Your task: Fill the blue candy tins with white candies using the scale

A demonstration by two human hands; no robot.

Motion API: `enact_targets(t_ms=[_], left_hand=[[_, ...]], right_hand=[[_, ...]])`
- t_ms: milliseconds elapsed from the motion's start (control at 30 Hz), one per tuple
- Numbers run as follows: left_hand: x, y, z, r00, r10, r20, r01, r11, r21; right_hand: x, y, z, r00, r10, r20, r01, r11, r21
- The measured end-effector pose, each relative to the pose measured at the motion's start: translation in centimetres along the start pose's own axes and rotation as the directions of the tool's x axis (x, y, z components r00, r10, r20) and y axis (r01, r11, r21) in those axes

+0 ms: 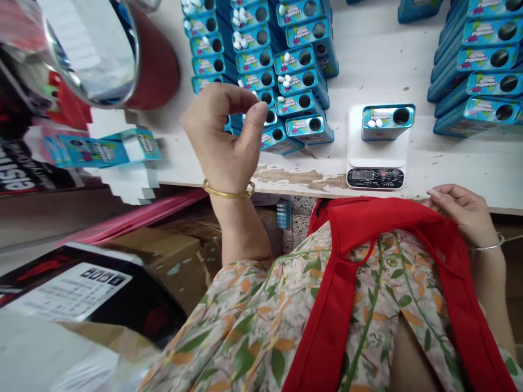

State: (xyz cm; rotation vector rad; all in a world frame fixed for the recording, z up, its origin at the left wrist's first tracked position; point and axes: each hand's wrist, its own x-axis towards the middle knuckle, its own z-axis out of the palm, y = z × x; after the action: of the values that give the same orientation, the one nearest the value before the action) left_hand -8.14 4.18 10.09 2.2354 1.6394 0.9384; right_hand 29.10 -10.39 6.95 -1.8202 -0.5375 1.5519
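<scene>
My left hand (229, 130), with a gold bangle at the wrist, is raised over the front of rows of blue candy tins (309, 125). Its thumb and curled finger meet in a pinch; anything between them is hidden. White oval candies (286, 81) lie on top of several tins beside the round holes. On a white digital scale (355, 149) stands a single tin (386, 130) with two or so candies on its top. At the table's front edge, by the red apron strap, my right hand (461, 209) has its fingers drawn together with the thumb; their contents cannot be made out.
More blue tins (469, 117) stand in a stack at the right. A red metal container (155, 60) is at the far left, with flattened blue cartons (102, 149) in front of it. Cardboard boxes (163, 250) sit below the table (379, 60) on the left.
</scene>
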Motion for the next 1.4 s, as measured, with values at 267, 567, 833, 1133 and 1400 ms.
enact_targets(t_ms=[267,567,833,1133,1400], left_hand=[[0.0,1.3,1.8,0.999,0.016,0.048,-0.014,0.999,-0.038],[-0.8,4.5,6.7,0.94,0.159,0.303,-0.135,0.986,-0.099],[-1.9,6.0,10.1,0.886,0.271,0.377,-0.294,0.956,0.004],[-0.2,7.9,12.8,0.829,0.424,0.366,-0.44,0.897,-0.043],[1.4,3.4,9.4,0.945,0.324,-0.044,-0.323,0.908,-0.267]], right_hand=[[0.5,-1.6,0.2,0.978,-0.208,-0.025,0.203,0.97,-0.134],[4.6,-9.4,5.6,0.664,-0.716,0.216,0.699,0.493,-0.517],[6.9,-9.3,5.7,0.661,-0.705,0.257,0.707,0.472,-0.527],[7.6,-7.2,6.4,0.723,-0.633,0.277,0.686,0.613,-0.392],[10.7,-9.3,-13.7,0.487,-0.839,-0.244,0.418,0.469,-0.778]])
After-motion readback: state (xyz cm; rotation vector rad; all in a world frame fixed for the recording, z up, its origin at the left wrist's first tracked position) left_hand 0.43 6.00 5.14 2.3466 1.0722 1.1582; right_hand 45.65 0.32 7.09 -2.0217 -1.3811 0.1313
